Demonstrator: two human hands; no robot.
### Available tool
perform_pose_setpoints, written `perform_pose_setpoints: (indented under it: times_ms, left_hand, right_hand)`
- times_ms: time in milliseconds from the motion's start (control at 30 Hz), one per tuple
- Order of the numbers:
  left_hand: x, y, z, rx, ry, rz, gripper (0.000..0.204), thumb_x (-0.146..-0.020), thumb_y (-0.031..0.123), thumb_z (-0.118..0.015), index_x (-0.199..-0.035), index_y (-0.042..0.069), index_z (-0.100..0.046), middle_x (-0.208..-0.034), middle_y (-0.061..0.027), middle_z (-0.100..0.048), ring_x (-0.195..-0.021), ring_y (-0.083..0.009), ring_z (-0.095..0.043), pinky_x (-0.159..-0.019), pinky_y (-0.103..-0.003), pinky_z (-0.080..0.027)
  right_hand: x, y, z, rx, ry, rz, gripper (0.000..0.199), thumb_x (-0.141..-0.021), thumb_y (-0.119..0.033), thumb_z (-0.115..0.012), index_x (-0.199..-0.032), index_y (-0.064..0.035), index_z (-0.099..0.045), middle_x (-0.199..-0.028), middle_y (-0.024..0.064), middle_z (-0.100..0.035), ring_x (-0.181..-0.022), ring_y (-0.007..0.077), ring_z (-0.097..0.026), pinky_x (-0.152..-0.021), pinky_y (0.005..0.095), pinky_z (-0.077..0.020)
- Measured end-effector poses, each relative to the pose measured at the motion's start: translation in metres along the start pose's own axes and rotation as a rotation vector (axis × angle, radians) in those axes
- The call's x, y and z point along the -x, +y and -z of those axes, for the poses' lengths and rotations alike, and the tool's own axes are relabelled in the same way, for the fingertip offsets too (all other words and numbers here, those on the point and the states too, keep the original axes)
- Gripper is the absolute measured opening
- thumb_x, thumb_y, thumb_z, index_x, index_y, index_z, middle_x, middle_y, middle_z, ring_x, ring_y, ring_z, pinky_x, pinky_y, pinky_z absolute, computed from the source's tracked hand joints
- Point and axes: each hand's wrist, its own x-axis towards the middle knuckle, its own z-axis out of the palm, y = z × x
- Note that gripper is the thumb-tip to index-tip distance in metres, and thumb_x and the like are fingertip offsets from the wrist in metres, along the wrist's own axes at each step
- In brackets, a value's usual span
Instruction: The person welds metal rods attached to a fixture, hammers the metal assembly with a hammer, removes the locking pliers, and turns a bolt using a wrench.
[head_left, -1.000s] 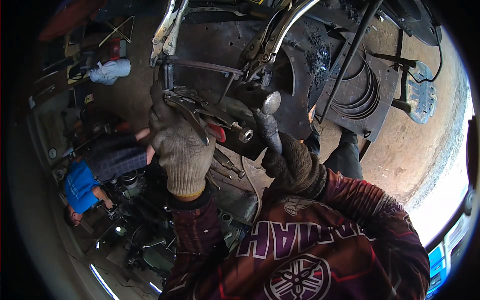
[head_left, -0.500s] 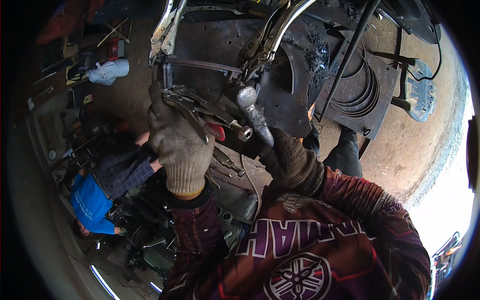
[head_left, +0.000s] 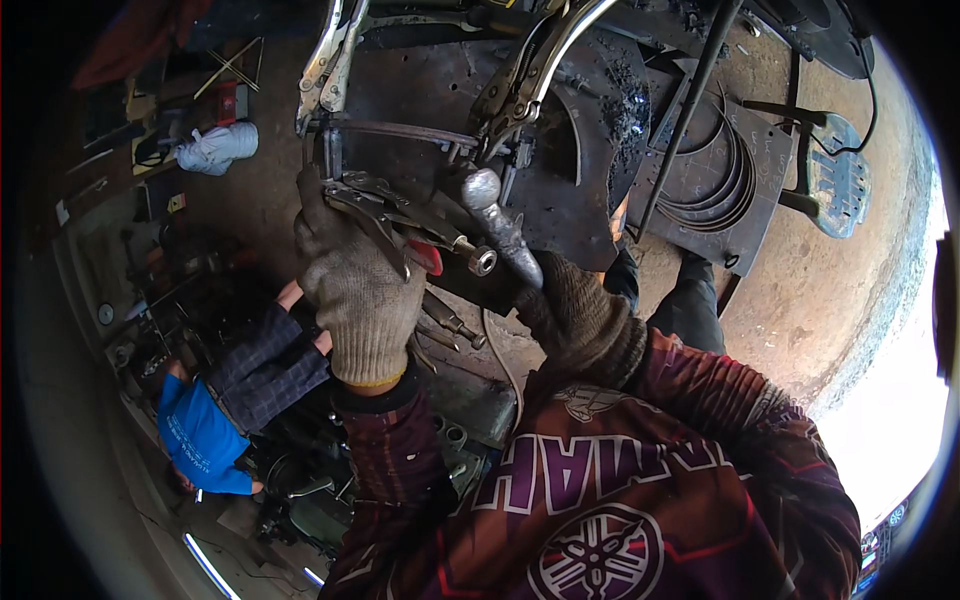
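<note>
Left hand [head_left: 362, 285] (knit-gloved): is grasping pliers [head_left: 432, 229] with a red lever [head_left: 426, 258]. Right hand [head_left: 585, 315] (gloved likewise): is clenching a metal hammer [head_left: 502, 235].

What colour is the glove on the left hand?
Greyish beige: the left glove has a thin yellow edge at the cuff. It shows in the head view.

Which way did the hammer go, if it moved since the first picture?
Yes, left: the hammer's shiny end was below and right of the top-centre locking pliers' jaws; now it shows almost straight below them.
</note>
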Motion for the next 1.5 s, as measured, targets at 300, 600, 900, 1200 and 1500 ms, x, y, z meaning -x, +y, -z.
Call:
perform_pose_setpoints:
  times_ms: [300, 600, 900, 1200, 1500]
  left_hand:
    - [-0.003, 0.002, -0.003, -0.038, 0.163, -0.183, 0.082, -0.069, 0.016, -0.083, -0.141, -0.001, -0.049, -0.144, -0.0184, -0.044, -0.118, -0.0403, -0.054, -0.092, -0.049, -0.057]
    - [-0.006, 0.004, -0.003, -0.114, 0.24, -0.253, 0.046, -0.077, 0.026, -0.081, -0.118, 0.007, -0.07, -0.147, -0.0206, -0.042, -0.113, -0.0393, -0.056, -0.087, -0.049, -0.055]
    - [-0.009, 0.0, -0.009, 0.015, 0.219, -0.193, 0.044, -0.079, 0.032, -0.084, -0.11, 0.004, -0.072, -0.144, -0.0214, -0.045, -0.108, -0.0393, -0.058, -0.088, -0.05, -0.053]
    - [-0.009, -0.012, -0.013, -0.084, 0.259, -0.317, 0.058, -0.072, 0.02, -0.083, -0.123, 0.0, -0.065, -0.143, -0.0216, -0.046, -0.109, -0.04, -0.058, -0.091, -0.05, -0.053]
    - [-0.007, -0.002, -0.01, -0.022, 0.162, -0.135, 0.07, -0.075, 0.028, -0.086, -0.132, -0.004, -0.058, -0.142, -0.0213, -0.047, -0.11, -0.0398, -0.058, -0.092, -0.049, -0.053]
  right_hand:
    - [-0.01, 0.011, -0.008, 0.105, 0.094, 0.063, 0.047, -0.103, -0.03, -0.058, -0.137, 0.0005, -0.049, -0.113, 0.0268, -0.063, -0.102, 0.0433, -0.065, -0.086, 0.0498, -0.0528]
    - [-0.002, 0.02, 0.0, -0.121, -0.023, 0.05, 0.054, -0.104, -0.035, -0.058, -0.142, 0.0024, -0.046, -0.108, 0.0226, -0.065, -0.097, 0.0359, -0.068, -0.083, 0.0462, -0.0544]
    - [0.035, 0.022, 0.02, -0.649, 0.144, -0.128, 0.065, -0.101, -0.048, -0.061, -0.143, 0.0004, -0.046, -0.086, -0.0001, -0.06, -0.071, 0.0108, -0.057, -0.063, 0.0287, -0.0494]
    - [0.013, -0.003, 0.019, -0.157, -0.106, 0.026, 0.054, -0.104, -0.037, -0.056, -0.139, 0.0027, -0.048, -0.098, 0.0167, -0.066, -0.083, 0.0287, -0.068, -0.077, 0.0398, -0.0551]
    - [-0.001, -0.006, 0.0, -0.233, -0.014, -0.126, 0.058, -0.104, -0.044, -0.054, -0.139, 0.0018, -0.05, -0.089, 0.0068, -0.067, -0.071, 0.0121, -0.064, -0.064, 0.0302, -0.0532]
